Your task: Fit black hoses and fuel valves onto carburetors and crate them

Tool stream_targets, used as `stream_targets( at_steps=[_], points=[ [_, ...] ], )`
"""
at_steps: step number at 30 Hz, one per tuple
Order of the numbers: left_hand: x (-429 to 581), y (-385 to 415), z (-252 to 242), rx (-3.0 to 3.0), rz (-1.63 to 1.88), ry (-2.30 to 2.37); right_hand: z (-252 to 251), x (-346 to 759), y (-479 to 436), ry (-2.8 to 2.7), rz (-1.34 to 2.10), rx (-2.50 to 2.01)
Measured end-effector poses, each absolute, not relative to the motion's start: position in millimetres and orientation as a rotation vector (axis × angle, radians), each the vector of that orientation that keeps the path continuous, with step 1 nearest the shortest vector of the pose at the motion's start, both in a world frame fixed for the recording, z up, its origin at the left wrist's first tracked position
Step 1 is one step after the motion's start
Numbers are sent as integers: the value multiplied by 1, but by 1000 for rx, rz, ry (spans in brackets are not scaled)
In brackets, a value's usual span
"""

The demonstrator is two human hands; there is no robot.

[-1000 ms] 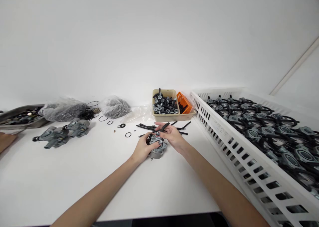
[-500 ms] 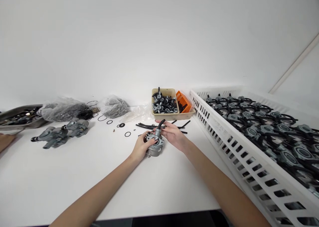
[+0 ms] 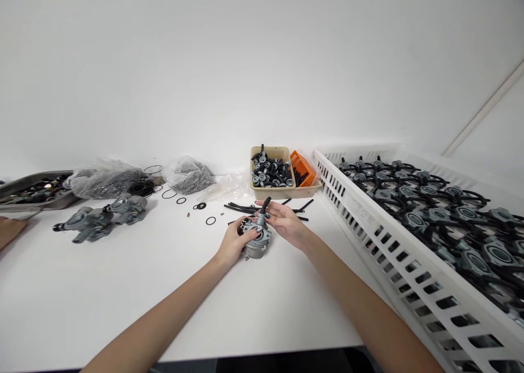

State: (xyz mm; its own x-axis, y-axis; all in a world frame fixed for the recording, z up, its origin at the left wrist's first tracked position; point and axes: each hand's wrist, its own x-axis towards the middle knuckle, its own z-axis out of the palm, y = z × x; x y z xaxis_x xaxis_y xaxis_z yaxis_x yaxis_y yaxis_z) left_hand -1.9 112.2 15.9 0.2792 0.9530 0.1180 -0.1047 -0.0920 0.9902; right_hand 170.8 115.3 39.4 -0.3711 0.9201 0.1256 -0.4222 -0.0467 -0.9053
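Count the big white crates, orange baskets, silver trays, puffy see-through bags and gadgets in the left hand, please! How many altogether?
White crate: 1
Orange basket: 1
Silver tray: 1
Puffy bags: 2
Gadget in the left hand: 1
Total: 6

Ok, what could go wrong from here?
The left hand grips the metal part; a loosened hold might let it slip.
Black hoses lie close behind the right hand, which could knock them out of place.
Loose black rings lie on the table; a stray brush might scatter them.
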Motion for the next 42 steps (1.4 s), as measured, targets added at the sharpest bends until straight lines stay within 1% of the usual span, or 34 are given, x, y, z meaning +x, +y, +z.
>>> stream_targets(
  at_steps=[17,29,42],
  points=[
    [-1,112,16,1399,1115,907,32,168,118,-1221,1603,-636],
    [-1,112,17,1335,1111,861,38,167,117,-1077,1664,-576],
    [-2,112,16,1351,1099,856,36,169,119,-1122,1653,-598]
  ],
)
